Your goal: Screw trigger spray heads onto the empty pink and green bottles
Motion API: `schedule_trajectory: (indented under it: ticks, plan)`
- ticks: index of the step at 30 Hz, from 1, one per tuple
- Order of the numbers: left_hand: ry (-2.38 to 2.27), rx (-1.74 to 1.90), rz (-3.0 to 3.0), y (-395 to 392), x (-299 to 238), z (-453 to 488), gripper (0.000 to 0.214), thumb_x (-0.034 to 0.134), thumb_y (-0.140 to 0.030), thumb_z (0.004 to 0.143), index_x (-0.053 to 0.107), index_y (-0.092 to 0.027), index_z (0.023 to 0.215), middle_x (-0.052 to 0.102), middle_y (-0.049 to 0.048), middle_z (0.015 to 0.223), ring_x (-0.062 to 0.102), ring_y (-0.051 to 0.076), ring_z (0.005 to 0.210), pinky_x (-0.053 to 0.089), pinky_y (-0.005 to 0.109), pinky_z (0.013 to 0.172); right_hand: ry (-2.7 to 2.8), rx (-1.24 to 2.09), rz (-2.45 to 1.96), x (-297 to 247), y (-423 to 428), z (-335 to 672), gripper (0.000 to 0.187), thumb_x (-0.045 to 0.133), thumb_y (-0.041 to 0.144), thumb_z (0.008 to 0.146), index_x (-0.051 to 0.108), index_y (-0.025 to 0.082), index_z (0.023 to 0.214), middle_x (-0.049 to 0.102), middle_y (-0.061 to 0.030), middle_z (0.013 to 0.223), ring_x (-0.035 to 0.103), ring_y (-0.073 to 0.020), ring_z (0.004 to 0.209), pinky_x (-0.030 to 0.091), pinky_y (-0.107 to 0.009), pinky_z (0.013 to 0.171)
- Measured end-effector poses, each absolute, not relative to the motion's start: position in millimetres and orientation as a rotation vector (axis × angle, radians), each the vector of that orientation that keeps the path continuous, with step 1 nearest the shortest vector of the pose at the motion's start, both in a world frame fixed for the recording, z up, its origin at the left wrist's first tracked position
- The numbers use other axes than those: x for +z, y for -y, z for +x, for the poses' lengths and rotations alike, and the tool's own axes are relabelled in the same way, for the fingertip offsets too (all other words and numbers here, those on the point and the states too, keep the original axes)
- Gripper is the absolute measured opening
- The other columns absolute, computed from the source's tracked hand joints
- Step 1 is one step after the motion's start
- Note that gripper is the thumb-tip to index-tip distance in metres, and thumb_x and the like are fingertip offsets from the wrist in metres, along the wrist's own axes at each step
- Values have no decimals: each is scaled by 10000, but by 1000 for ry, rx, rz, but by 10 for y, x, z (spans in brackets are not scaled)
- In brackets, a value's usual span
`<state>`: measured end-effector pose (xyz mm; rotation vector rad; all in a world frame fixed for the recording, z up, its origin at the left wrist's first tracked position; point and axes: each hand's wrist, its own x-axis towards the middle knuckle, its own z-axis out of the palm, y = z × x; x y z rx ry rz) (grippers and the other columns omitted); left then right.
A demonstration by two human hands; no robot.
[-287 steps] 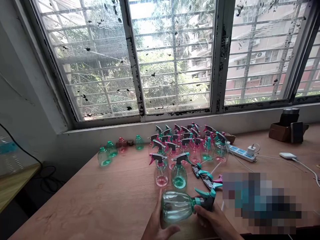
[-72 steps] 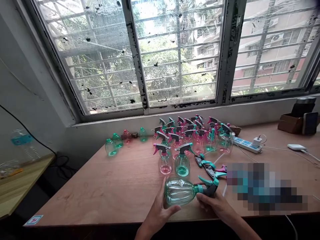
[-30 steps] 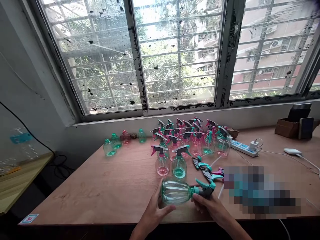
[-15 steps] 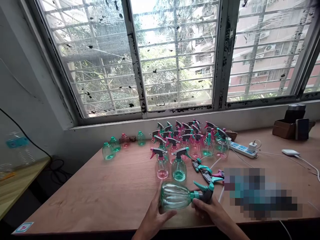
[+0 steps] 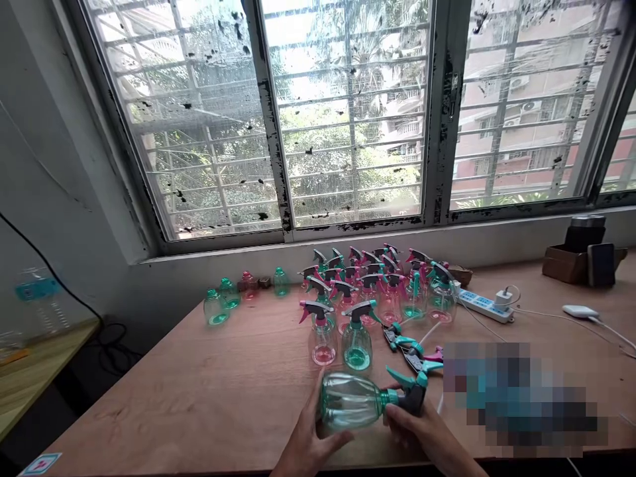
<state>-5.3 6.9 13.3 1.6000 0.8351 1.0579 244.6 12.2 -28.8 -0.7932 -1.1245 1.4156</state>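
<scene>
A green, see-through spray bottle (image 5: 350, 401) lies sideways between my hands above the table's front edge. Its base is cupped by my left hand (image 5: 311, 437), thumb below and fingers behind. At the neck, my right hand (image 5: 415, 424) grips the black and teal spray head (image 5: 412, 394), which sits on the bottle's mouth. Just beyond stand a pink spray bottle (image 5: 323, 341) and a green spray bottle (image 5: 357, 344), both with heads on. Loose spray heads (image 5: 415, 358) lie on the table to the right of these.
Behind, several pink and green spray bottles (image 5: 390, 301) stand grouped. Headless bottles (image 5: 216, 308) stand at the far left of the wooden table (image 5: 199, 397). A power strip (image 5: 483, 306) with cables, a brown box (image 5: 564, 263) and a phone (image 5: 601, 265) are on the right. One patch is pixelated.
The view has tilted up slightly, so everything sits a little lower. Both hands keep their hold on the bottle and spray head, with hardly any movement.
</scene>
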Motion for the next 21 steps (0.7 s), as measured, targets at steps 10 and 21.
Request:
schedule_trajectory:
  ticks: [10, 21]
  plan:
    - [-857, 1057, 1646, -40, 140, -95, 957, 760, -483, 832, 224, -266, 1595, 351, 96, 1642, 249, 348, 1533, 188, 508, 1261, 1172, 1392, -796, -296, -162, 2450, 480, 766, 571, 804, 509, 210, 989, 744, -25, 675, 558, -118, 421, 407, -224, 417]
    - [-698, 1071, 1507, -108, 43, -75, 1101, 850, -399, 767, 136, -326, 1602, 376, 102, 1628, 363, 349, 1485, 233, 522, 1245, 1145, 1380, -823, -218, -132, 2439, 443, 790, 551, 788, 574, 193, 938, 744, -25, 689, 569, -118, 460, 393, -217, 428]
